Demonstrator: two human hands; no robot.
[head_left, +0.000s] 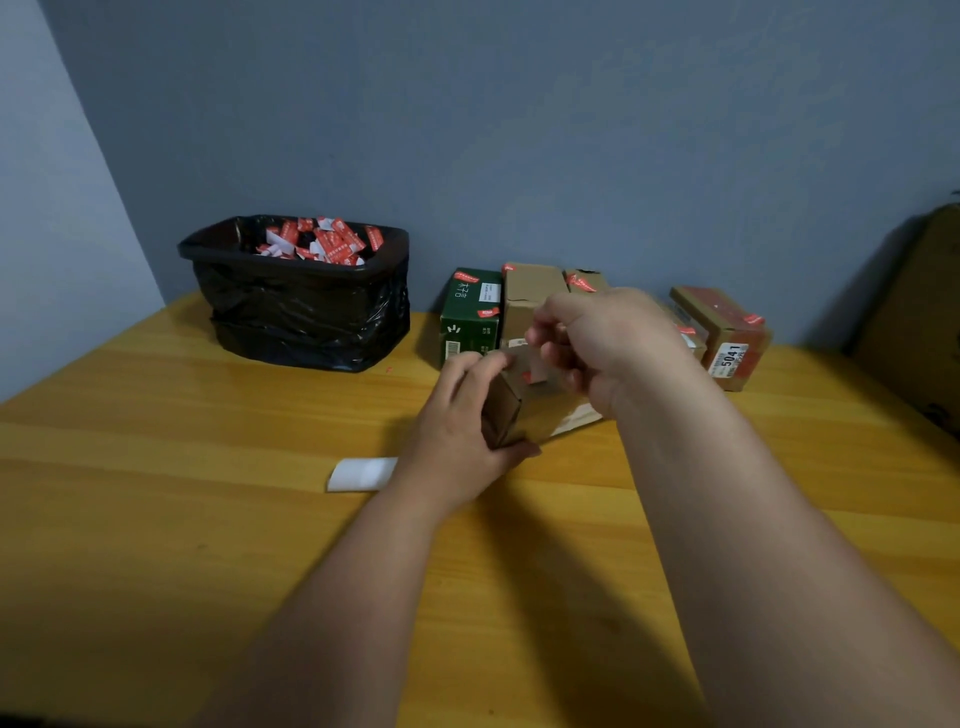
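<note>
A small brown cardboard box (511, 410) sits on the yellow wooden table (208, 519) at the middle. My left hand (462, 436) grips its left end, fingers over the top and thumb under the near edge. My right hand (597, 343) hovers over the box top with curled fingers, pinching a white and red label (537, 370) stuck there. Most of the box's right side is hidden behind my right hand.
A bin lined with a black bag (301, 306) holds several red and white labels at the back left. A green box (470, 317) and several brown boxes (727, 332) stand along the wall. A white paper strip (361, 474) lies left of my left hand. A large carton (919, 312) is at the right edge.
</note>
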